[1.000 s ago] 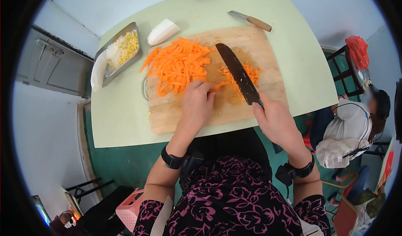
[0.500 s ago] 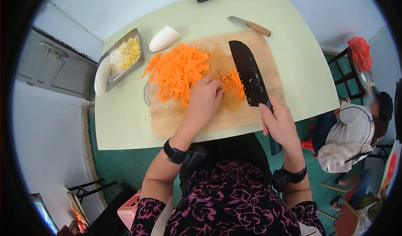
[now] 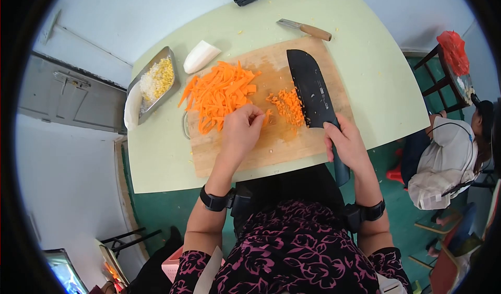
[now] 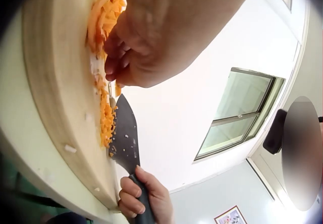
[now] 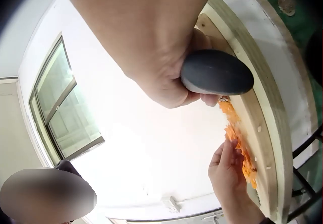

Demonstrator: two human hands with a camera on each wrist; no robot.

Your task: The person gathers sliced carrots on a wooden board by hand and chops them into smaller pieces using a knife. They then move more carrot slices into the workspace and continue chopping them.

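While the right hand (image 3: 347, 145) grips the black handle of the knife (image 3: 313, 93), its blade lies flat on the wooden cutting board (image 3: 261, 148), just at 3 o'clock of the diced carrot (image 3: 289, 106). The left hand (image 3: 240, 132) pinches a carrot strip (image 3: 266, 118) with curled fingertips, at 5 o'clock of the carrot strip pile (image 3: 219, 93) and at 9 o'clock of the dice.
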